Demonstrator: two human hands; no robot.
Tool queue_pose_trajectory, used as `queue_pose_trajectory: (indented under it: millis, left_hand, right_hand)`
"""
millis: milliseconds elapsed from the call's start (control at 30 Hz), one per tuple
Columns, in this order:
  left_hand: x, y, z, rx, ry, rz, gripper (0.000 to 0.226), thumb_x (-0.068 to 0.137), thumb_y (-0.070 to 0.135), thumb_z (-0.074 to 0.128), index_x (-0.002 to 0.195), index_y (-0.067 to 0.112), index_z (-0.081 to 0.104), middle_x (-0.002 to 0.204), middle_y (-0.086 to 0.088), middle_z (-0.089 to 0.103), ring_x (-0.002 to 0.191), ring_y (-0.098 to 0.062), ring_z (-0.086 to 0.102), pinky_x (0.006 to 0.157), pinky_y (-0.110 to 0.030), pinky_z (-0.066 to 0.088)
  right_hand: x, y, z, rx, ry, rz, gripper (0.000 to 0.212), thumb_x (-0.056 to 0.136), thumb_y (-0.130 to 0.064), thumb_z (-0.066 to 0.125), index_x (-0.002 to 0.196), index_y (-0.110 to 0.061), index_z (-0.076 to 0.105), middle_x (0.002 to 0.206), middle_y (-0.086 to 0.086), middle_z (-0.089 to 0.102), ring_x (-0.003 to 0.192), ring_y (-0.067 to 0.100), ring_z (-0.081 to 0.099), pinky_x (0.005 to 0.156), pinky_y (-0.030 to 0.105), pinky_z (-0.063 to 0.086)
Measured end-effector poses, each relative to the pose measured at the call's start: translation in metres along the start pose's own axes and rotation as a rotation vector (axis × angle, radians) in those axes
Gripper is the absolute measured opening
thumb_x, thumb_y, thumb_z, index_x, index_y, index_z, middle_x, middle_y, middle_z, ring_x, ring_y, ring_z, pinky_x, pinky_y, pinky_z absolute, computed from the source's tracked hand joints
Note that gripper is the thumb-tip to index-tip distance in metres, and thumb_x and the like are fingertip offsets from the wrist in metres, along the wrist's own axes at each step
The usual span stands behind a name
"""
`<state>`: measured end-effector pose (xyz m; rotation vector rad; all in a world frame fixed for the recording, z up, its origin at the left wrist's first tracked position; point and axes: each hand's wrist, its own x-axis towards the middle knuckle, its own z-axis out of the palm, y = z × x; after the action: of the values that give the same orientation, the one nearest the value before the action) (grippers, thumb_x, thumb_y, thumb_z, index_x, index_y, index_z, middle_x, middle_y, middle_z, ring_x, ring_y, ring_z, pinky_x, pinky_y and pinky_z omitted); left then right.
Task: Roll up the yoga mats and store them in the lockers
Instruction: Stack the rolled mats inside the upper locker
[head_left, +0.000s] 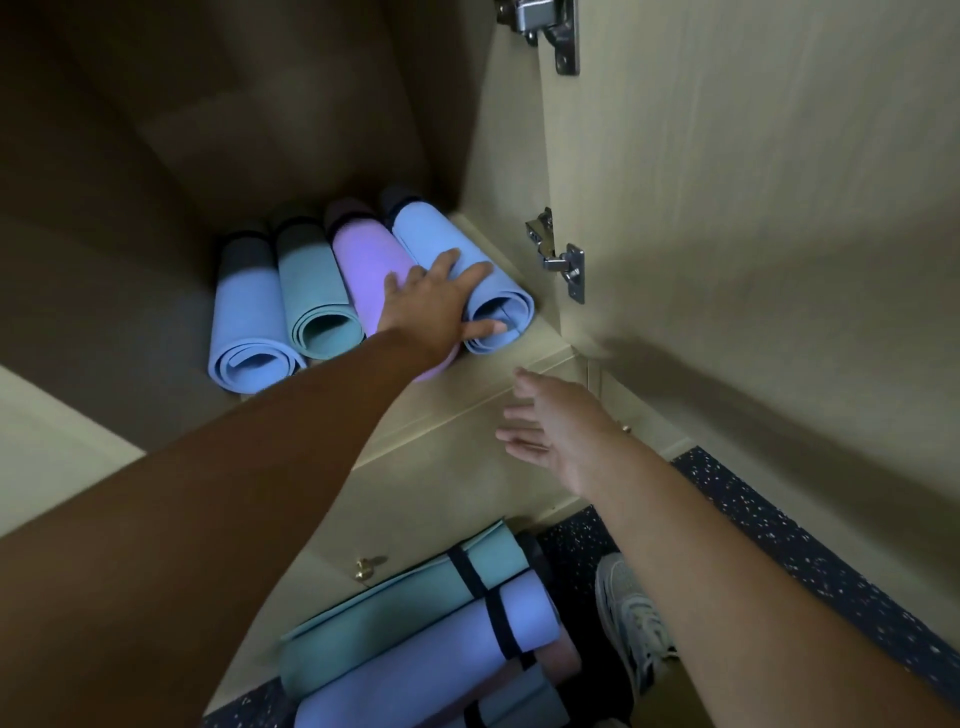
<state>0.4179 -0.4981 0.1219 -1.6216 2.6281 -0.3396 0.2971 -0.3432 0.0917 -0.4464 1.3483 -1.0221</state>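
Mats: four rolled mats (332, 291) lay side by side in the locker (509, 332), the rightmost blue mat (467, 270) near the right wall. Left hand (436, 301) rested on it, grip wide. Right hand (561, 426) hovered outside, grip wide. Free space remained left of the row. At least three strapped mats (436, 623) lay on the floor (779, 540).
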Motion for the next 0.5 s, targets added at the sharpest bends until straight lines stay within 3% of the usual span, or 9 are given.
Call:
queue_pose_trajectory:
  millis: [100,200,333,500]
  left_hand:
    - [0.014,-0.010,0.003,0.020,-0.010,-0.003,0.084,0.087,0.077,0.051,0.158,0.043,0.023,0.168,-0.003,0.017,0.139,-0.039,0.039,0.114,-0.059,0.028]
    - [0.030,-0.018,0.006,0.034,-0.034,-0.004,0.086,0.087,0.075,0.054,0.159,0.043,0.020,0.169,-0.003,0.014,0.140,-0.041,0.037,0.114,-0.059,0.028]
    - [0.047,-0.044,0.010,0.012,-0.031,-0.061,0.088,0.088,0.068,0.061,0.160,0.042,0.018,0.168,-0.010,0.019,0.140,-0.042,0.036,0.114,-0.054,0.028]
    - [0.061,-0.055,0.016,0.039,-0.010,-0.066,0.089,0.088,0.068,0.062,0.160,0.040,0.020,0.162,-0.014,0.028,0.136,-0.043,0.040,0.110,-0.052,0.032]
  right_hand:
    - [0.000,0.006,0.002,-0.195,0.016,-0.086,0.040,0.105,-0.040,0.053,0.132,-0.011,0.058,0.121,0.008,0.066,0.097,0.024,0.070,0.083,0.036,0.060]
    - [0.000,0.011,-0.001,-0.482,0.024,-0.225,0.035,0.106,-0.041,0.049,0.113,-0.011,0.066,0.102,0.001,0.068,0.097,0.022,0.069,0.094,0.041,0.056]
    - [-0.001,0.016,-0.006,-0.655,-0.048,-0.252,0.047,0.106,-0.045,0.046,0.141,-0.016,0.056,0.130,0.001,0.065,0.117,0.018,0.063,0.090,0.028,0.041]
    - [-0.001,0.019,-0.012,-0.711,-0.069,-0.240,0.050,0.106,-0.047,0.047,0.145,-0.016,0.051,0.142,0.000,0.057,0.127,0.016,0.055,0.091,0.024,0.036]
